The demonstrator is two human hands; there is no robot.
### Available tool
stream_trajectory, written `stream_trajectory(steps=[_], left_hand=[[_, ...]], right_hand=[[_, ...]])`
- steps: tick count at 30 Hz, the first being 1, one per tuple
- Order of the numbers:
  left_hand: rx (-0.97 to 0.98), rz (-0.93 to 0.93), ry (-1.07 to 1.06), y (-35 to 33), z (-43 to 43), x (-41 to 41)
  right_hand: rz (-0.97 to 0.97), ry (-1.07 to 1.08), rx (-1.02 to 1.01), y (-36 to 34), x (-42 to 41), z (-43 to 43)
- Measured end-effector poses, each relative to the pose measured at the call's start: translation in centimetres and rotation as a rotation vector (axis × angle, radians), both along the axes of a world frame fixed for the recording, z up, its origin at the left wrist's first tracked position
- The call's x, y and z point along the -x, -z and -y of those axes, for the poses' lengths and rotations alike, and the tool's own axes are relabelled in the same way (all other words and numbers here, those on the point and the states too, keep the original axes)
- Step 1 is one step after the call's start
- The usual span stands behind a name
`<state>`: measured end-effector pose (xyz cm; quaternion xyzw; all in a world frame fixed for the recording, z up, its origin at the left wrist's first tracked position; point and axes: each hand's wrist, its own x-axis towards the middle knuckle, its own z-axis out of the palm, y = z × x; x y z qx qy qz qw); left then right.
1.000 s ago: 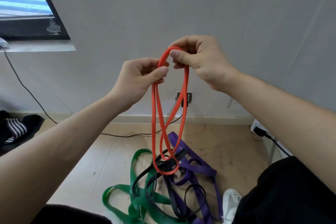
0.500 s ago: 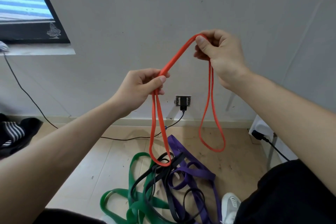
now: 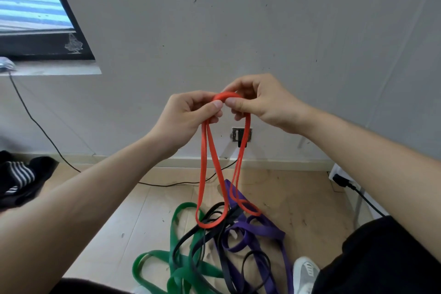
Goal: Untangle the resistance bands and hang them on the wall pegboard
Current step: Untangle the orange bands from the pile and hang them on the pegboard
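Observation:
An orange resistance band hangs in two loops from my hands in front of the grey wall. My left hand pinches its top between thumb and fingers. My right hand pinches the same top bend close beside it, thumbs almost touching. The left loop's bottom passes around a black band on the floor. Below lie a green band and a purple band, tangled together with the black one. No pegboard is in view.
A wall socket with a black plug sits behind the band; its cable runs left along the wooden floor. Dark clothing lies at the left. My white shoe is at the bottom right. A dark-framed window fills the upper left.
My right hand, which had pulled the band up and to the right, has come back down beside my left hand. The free orange loop now hangs close to the other one.

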<state>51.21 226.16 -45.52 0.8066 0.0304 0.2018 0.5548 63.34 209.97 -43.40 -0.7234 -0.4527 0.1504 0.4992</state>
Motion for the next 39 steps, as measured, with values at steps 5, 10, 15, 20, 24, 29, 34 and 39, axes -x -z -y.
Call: stream_trajectory(steps=[5, 10, 15, 20, 24, 29, 34, 39], left_hand=[[0.022, 0.010, 0.009, 0.1, -0.5, 0.0], [0.008, -0.007, 0.048, 0.2, -1.2, 0.2], [-0.056, -0.047, 0.080, 0.3, -1.1, 0.3], [-0.083, -0.057, 0.041, 0.6, -1.3, 0.4], [-0.041, -0.060, -0.034, 0.9, -1.9, 0.5], [0.015, -0.043, -0.042, 0.4, -1.7, 0.5], [-0.017, -0.002, -0.013, -0.1, -0.6, 0.5], [0.004, -0.004, 0.005, -0.1, -0.5, 0.5]], right_hand=[[-0.030, 0.087, -0.154, -0.3, -0.1, -0.5], [-0.139, 0.279, -0.396, -1.1, -0.8, -0.3], [-0.241, 0.445, -0.594, -1.6, -1.5, 0.2], [-0.284, 0.473, -0.567, -1.0, -2.8, 0.6], [-0.290, 0.274, -0.315, -0.3, -3.4, 1.3], [-0.134, 0.026, -0.019, 0.0, -2.2, 1.6], [0.053, -0.018, 0.049, -0.1, -0.1, 0.3], [0.093, 0.048, -0.064, -0.4, 0.1, -0.2]])
